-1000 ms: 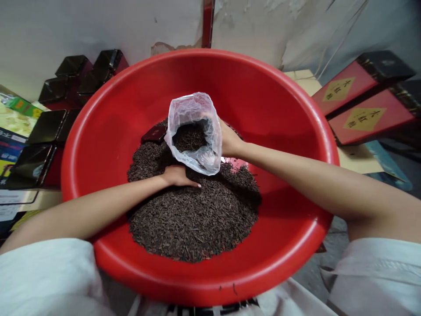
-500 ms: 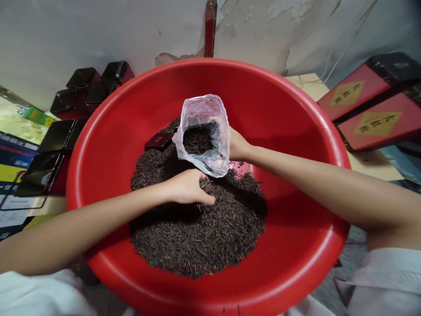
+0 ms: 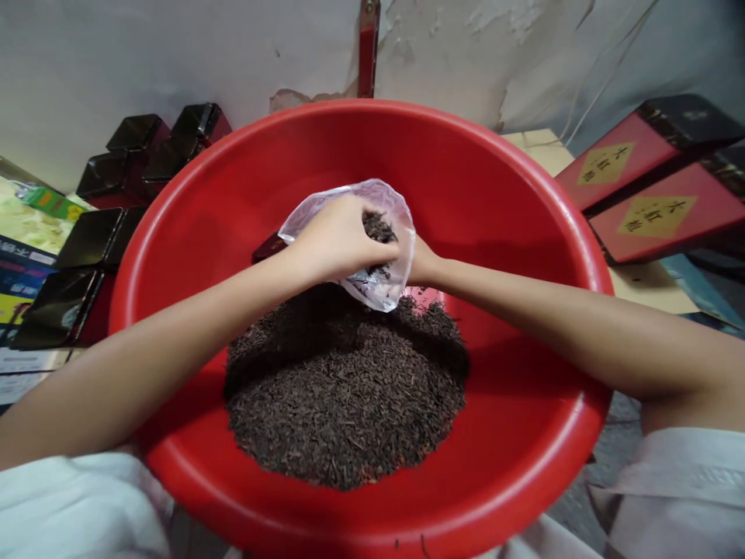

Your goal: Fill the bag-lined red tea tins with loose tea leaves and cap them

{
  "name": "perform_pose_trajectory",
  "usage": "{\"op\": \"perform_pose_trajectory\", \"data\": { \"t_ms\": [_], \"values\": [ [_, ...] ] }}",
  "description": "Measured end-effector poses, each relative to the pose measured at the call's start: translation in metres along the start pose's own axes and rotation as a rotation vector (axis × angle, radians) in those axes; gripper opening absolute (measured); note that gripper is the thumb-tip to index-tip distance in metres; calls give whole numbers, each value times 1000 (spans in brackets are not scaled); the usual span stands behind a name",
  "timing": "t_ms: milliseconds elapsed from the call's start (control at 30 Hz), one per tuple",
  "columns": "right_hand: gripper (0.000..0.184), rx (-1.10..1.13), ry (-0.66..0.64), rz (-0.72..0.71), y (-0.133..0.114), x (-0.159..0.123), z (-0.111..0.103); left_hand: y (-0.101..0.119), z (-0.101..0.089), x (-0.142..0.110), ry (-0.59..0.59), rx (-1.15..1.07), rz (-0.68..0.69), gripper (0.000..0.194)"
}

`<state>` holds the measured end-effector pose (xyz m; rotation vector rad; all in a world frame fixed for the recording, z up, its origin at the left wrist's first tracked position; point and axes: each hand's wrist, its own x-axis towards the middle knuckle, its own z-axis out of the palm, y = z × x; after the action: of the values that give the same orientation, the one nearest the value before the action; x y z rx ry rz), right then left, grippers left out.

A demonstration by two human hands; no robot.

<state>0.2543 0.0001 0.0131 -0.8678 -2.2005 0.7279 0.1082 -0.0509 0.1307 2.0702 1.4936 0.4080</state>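
A big red plastic basin [image 3: 512, 202] holds a heap of dark loose tea leaves [image 3: 343, 396]. My left hand [image 3: 337, 241] is cupped over the mouth of a clear plastic bag [image 3: 384, 287], fingers closed round a handful of leaves that show at its fingertips. My right hand [image 3: 422, 264] is behind the bag, gripping its right side and holding it upright; most of its fingers are hidden. A small dark red tin [image 3: 268, 248] lies on the leaves just left of the bag, partly covered by my left wrist.
Several black tin boxes [image 3: 87, 233] stand to the left of the basin, with printed cartons [image 3: 23, 256] beyond them. Red boxes with yellow labels [image 3: 652, 210] lie at the right. A peeling white wall [image 3: 174, 54] is behind.
My left hand has lifted off the heap with a handful of leaves and moved up over the bag's mouth. The right hand stays on the bag.
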Motion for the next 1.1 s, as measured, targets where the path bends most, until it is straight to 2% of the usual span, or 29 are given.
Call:
{"op": "perform_pose_trajectory", "data": {
  "t_ms": [67,100,167,233,267,333,433,500,567,600,633,700,733,767,800,867,1000,1100],
  "values": [
    [67,-6,-8,-57,2,0,-1,-16,3,14,81,142,26,14],
    [69,-22,-4,-79,3,0,-1,-22,5,19,80,211,41,17],
    [76,-78,7,-97,6,0,-2,-30,7,23,-1,308,56,28],
    [83,-126,5,-93,7,0,-2,-28,8,19,-82,371,73,38],
    [84,-138,-1,-93,8,0,-2,-23,9,13,-83,413,96,41],
    [84,-142,-6,-99,8,0,-1,-9,13,-6,-7,532,190,37],
    [84,-134,15,-90,8,0,-1,14,27,-47,139,673,423,23],
    [88,-145,27,-79,8,0,-1,20,41,-75,11,597,569,19],
    [91,-158,24,-76,10,1,-1,15,58,-94,-224,481,608,13],
    [92,-164,26,-73,11,1,0,8,67,-98,-334,450,554,20],
    [92,-169,26,-68,12,1,0,-1,75,-97,-414,443,459,44],
    [95,-186,12,-55,13,0,1,-26,89,-86,-443,485,214,110],
    [97,-192,3,-47,13,-1,1,-38,94,-76,-457,453,96,125],
    [99,-192,-7,-38,12,-2,1,-50,98,-66,-484,391,-23,129],
    [101,-186,-12,-28,11,-2,1,-60,102,-56,-563,323,-137,128],
    [102,-164,-11,-10,8,-3,1,-73,106,-43,-624,222,-242,124],
    [97,-159,-19,-5,5,-1,0,-73,110,-42,-591,209,-250,107],
    [99,-179,7,1,10,-1,4,-65,108,-48,-629,190,-232,95]
  ]
}}
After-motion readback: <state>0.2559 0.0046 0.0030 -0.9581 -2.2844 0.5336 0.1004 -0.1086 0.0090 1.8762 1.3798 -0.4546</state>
